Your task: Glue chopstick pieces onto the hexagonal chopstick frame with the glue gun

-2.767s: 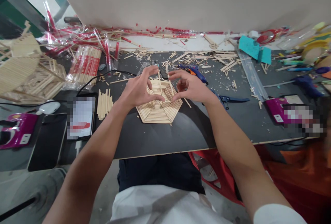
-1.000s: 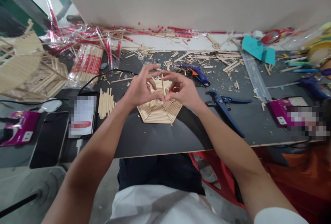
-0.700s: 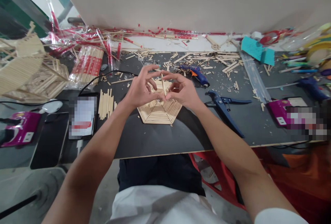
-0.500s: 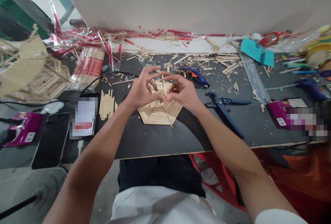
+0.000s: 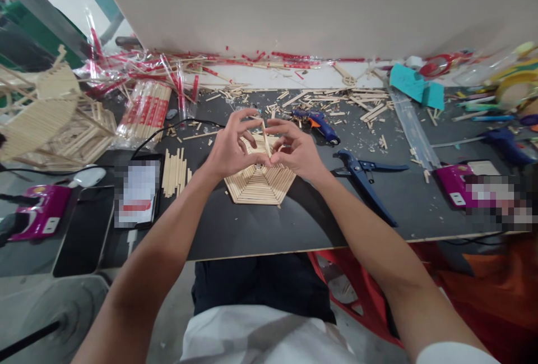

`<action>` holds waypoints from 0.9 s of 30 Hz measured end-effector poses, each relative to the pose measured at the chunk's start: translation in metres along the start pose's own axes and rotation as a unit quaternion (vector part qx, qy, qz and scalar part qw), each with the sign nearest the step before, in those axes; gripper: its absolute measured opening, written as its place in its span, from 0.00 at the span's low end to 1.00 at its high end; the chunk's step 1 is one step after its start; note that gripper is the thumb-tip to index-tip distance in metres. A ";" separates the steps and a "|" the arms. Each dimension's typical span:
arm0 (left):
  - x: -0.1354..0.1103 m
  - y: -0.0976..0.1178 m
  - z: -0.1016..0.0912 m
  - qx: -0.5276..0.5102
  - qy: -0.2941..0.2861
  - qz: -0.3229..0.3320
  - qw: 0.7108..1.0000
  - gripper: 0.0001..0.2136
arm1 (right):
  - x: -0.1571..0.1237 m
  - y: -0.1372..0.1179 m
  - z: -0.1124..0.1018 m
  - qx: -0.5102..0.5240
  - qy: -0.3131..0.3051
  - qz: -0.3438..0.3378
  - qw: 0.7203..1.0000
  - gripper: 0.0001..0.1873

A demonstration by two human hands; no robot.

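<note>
With my left hand (image 5: 231,150) and right hand (image 5: 299,153) half-curled, I pinched the stick (image 5: 266,139), which uneven pressure could have tipped askew

stick panel (image 5: 260,191) as ref: cut sticks (image 5: 175,173) left, phone (image 5: 138,191) further left, cutter (image 5: 367,185) right, glue gun (image 5: 323,127) behind-right.

- Before me, a plain, greyish-white upright panel (image 5: 315,5), dimly shaded
- Below it, a long dark-grey tabletop (image 5: 294,232) with a pale edge
- Underneath, pale grey floor (image 5: 171,313), red plastic seat (image 5: 366,285)
</note>
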State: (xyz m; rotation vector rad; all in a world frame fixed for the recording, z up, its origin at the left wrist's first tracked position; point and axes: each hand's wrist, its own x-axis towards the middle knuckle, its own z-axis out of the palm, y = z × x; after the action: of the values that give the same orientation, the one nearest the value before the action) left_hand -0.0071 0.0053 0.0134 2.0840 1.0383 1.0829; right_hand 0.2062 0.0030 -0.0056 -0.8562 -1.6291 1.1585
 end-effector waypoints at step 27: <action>-0.006 0.020 -0.002 0.285 -0.062 0.091 0.952 0.50 | -0.003 -0.012 -0.003 0.203 -0.067 0.209 0.954 0.24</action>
State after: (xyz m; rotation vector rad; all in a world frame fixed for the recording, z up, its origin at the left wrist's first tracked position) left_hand -0.0034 -0.0101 0.0270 2.7123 1.2173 0.7756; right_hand 0.2093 -0.0024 0.0054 -0.8858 -1.2698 1.8078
